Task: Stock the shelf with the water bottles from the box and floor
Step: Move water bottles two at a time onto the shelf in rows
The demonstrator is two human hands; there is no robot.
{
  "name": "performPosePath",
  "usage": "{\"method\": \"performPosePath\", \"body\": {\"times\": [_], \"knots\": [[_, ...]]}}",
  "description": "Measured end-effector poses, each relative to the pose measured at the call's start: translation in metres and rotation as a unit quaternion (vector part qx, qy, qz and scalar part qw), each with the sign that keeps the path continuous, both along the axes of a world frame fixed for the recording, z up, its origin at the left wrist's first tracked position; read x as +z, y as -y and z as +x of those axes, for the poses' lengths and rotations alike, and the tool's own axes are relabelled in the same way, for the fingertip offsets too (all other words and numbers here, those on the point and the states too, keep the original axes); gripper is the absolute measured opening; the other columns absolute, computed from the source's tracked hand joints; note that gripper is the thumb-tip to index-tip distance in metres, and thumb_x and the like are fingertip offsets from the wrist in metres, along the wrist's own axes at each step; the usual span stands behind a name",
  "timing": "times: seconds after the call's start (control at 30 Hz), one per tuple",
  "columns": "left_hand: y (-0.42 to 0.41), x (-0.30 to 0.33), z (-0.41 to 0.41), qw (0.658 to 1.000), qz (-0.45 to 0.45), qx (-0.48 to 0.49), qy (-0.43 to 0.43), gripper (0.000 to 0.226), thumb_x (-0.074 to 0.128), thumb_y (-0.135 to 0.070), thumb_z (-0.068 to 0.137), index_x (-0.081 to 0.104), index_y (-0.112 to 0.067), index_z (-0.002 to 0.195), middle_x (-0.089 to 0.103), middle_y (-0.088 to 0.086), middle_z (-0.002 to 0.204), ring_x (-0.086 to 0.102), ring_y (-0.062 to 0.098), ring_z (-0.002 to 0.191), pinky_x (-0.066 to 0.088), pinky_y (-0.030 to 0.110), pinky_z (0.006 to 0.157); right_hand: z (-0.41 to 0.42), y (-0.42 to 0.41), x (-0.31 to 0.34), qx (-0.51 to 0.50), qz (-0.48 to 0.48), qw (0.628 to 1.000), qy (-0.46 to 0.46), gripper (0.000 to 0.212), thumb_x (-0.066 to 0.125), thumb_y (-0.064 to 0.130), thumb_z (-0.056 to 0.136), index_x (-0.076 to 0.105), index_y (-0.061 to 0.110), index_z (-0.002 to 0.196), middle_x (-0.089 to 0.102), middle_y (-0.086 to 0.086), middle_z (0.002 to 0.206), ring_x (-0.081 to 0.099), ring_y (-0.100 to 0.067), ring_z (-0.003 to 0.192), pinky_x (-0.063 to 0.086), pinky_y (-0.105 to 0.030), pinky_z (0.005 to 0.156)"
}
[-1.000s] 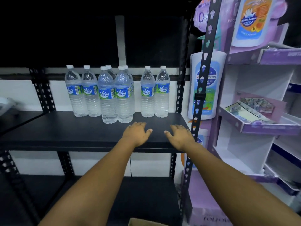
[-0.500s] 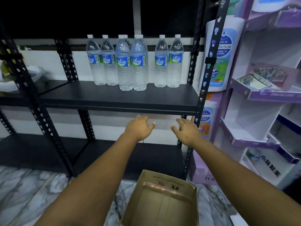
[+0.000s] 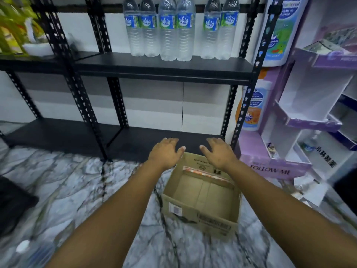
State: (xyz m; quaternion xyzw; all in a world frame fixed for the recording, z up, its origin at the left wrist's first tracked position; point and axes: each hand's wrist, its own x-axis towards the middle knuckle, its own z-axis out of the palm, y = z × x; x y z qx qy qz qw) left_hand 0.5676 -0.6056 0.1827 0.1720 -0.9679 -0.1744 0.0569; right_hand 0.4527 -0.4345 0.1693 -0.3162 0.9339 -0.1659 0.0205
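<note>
Black shelf (image 3: 164, 67) carrying upright water bottles (image 3: 176, 29) at far centre. Open cardboard box (image 3: 201, 192) on the marble floor (image 3: 67, 190), near the shelf foot. Left hand (image 3: 166, 151) and right hand (image 3: 219, 151) above its far rim, fingers spread, holding nothing.

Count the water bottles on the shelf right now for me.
6 in clear view on the shelf: a left pair, a middle pair standing further forward, and a right pair. More may hide behind the middle pair.
</note>
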Motion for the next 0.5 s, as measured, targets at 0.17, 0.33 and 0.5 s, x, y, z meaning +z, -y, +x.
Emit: {"method": "performPosePath", "body": {"times": [0.17,0.33,0.5], "knots": [[-0.013,-0.028,0.051,1.0,0.015,0.011,-0.005,0.06,0.035,-0.049,0.101,0.031,-0.015,0.149,0.031,0.007,0.156,0.019,0.024,0.147,0.024,0.039,0.116,0.051,-0.007,-0.028,0.007,0.001,0.999,0.043,0.059,0.034,0.047,0.1,0.032,0.014,0.149,0.031,-0.01,0.156,0.022,-0.027,0.145,0.02,-0.043,0.116],[-0.013,-0.052,0.11,0.997,0.057,0.054,-0.027,0.058,0.038,-0.047,0.1,0.033,-0.015,0.149,0.031,0.007,0.156,0.019,0.024,0.147,0.021,0.038,0.118,0.098,0.007,-0.049,0.023,-0.025,0.997,0.076,0.062,0.036,0.05,0.098,0.036,0.012,0.147,0.034,-0.011,0.154,0.027,-0.028,0.143,0.021,-0.039,0.115],[-0.001,-0.086,0.175,0.991,0.069,0.099,-0.061,0.057,0.039,-0.046,0.101,0.039,-0.012,0.146,0.04,0.008,0.15,0.033,0.022,0.139,0.027,0.033,0.113,0.146,0.038,-0.072,0.079,-0.015,0.992,0.102,0.059,0.037,0.048,0.097,0.042,0.01,0.141,0.041,-0.014,0.148,0.034,-0.029,0.138,0.027,-0.038,0.112]]}}
